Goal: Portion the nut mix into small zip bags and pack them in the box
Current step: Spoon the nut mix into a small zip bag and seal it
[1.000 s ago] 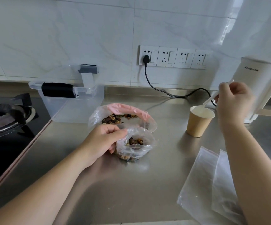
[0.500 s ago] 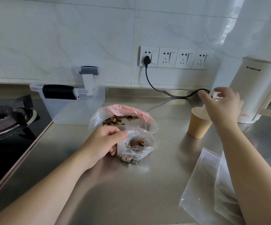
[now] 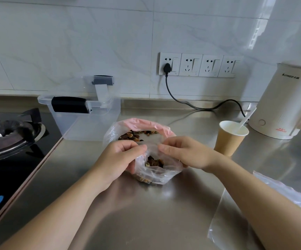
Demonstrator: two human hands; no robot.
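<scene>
A steel counter [image 3: 164,213] carries everything. Far left of the left hand [image 3: 117,159] sits a stove [image 3: 7,134]; beyond that hand stands the clear box [image 3: 84,112], open-topped. Far right of the right hand [image 3: 184,152] stands a kettle [image 3: 281,103], with a paper cup [image 3: 230,138] holding a spoon [image 3: 243,120] nearer it. Just behind both hands, the big nut bag [image 3: 142,127] blocks the way to the box. Spare bags [image 3: 236,210] lie under the right forearm. Both hands pinch the rim of the small bag [image 3: 156,172] between them, nuts inside.
</scene>
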